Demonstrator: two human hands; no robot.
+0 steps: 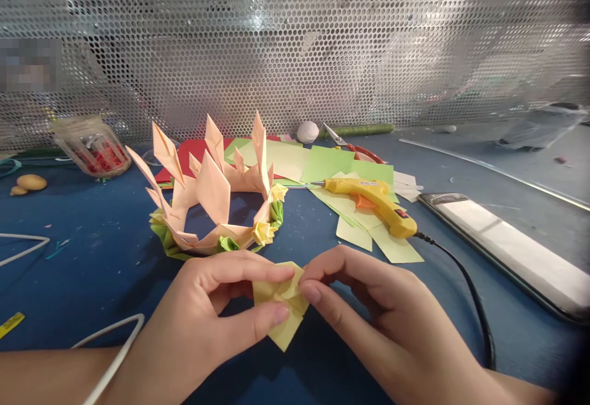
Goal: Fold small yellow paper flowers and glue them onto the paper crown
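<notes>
- Both hands grip one thing: the left hand (212,306) pinches the yellow paper (284,328) between thumb and fingers, and the right hand (378,313) nips its right corner.
- The paper sits between the two hands, low in the middle, held over the blue table (92,263).
- The table, flecked with small scraps, runs beneath the grip and back to a shiny perforated metal screen (258,42).
- Just beyond the left hand stands the crown (214,190); its near rim is so close that I cannot tell whether they touch.
- Beyond the right hand, the glue gun (369,193) lies on loose paper sheets (327,162), its cord (465,288) curving down beside the right wrist.
- Farther right, the phone (502,245) slants along that side.
- A white cable (115,368) crosses the left wrist.
- Blue surface shows left of the left hand and in a narrow strip between crown and glue gun.
</notes>
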